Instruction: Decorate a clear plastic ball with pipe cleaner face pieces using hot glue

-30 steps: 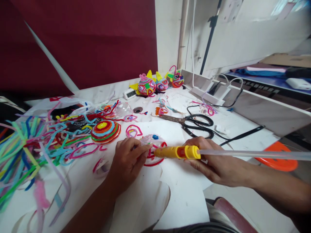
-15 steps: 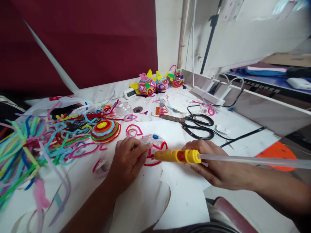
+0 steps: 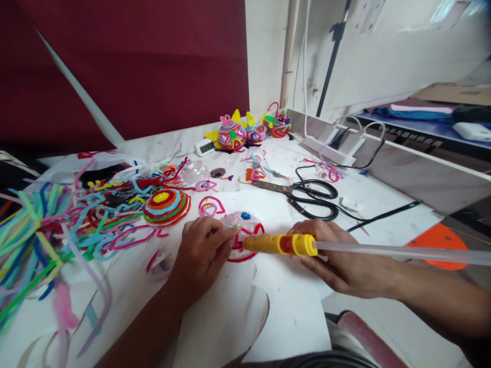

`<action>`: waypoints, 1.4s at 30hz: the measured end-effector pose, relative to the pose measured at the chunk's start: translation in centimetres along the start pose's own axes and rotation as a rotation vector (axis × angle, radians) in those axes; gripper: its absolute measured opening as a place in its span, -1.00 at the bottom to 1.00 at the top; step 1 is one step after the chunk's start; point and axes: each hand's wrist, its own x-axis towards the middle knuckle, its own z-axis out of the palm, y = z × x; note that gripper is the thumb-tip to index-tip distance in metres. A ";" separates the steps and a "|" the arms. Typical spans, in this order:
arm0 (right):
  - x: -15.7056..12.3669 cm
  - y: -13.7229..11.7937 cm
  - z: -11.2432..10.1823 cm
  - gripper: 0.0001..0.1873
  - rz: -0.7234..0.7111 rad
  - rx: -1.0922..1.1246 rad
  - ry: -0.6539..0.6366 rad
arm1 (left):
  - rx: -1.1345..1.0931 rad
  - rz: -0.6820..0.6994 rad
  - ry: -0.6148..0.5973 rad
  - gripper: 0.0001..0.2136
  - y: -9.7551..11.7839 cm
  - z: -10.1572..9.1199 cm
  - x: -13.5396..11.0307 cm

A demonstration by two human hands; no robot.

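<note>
My right hand is closed round a yellow hot glue gun, from whose back a long clear glue stick sticks out. The gun's tip points left, at a clear rounded piece edged with red and pink pipe cleaner and bearing a blue bead. My left hand pinches the left side of that piece, fingers pressed together close to the tip. The tip partly covers the piece, so contact cannot be made out. Left of it lies a striped pipe cleaner dome.
Black-handled scissors lie behind the glue gun. Loose pipe cleaners heap up on the left. Finished decorated balls and a small digital clock stand at the back. A power strip with cables sits along the right edge.
The glue gun has shifted very slightly, its front end a little higher over the red pipe cleaner. My left hand keeps its place.
</note>
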 end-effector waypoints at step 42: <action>-0.1 0.0 0.0 -0.92 -0.045 -0.054 0.018 | 0.004 0.005 -0.008 -0.81 0.0 0.0 -0.1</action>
